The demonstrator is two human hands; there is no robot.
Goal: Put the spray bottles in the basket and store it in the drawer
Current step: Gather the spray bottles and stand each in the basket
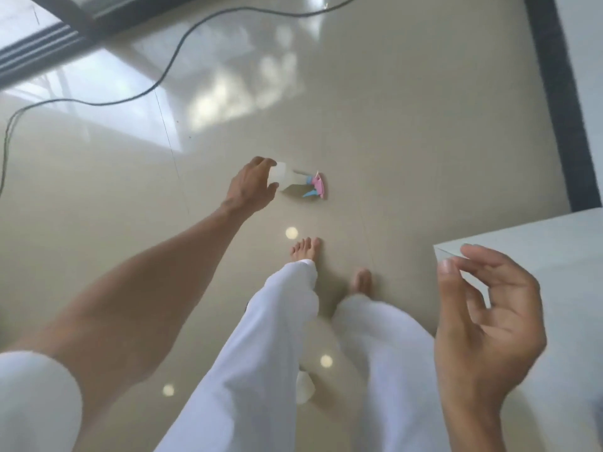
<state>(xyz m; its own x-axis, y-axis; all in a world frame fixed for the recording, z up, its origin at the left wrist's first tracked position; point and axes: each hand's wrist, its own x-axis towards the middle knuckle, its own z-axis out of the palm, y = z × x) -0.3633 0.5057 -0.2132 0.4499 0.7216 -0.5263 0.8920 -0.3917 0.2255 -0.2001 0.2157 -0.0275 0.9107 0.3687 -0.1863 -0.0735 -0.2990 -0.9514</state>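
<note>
I see left grip (pixel 251 185) fingers curled round base of spray bottle (pixel 295 181) on floor (pixel 408 141); nozzle points 3 o'clock. Right grip (pixel 483 318) spread, empty, beside white tabletop (pixel 561 243).

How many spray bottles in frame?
1. The spray bottle lies on its side on the floor, ahead of the bare feet, with the left hand at its base. Others may be out of view.

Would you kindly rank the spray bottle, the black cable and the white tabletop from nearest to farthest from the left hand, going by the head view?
1. Spray bottle: at the left hand, its base between the fingers.
2. White tabletop: to the right, beside the right hand.
3. Black cable: on the floor, upper left.
</note>
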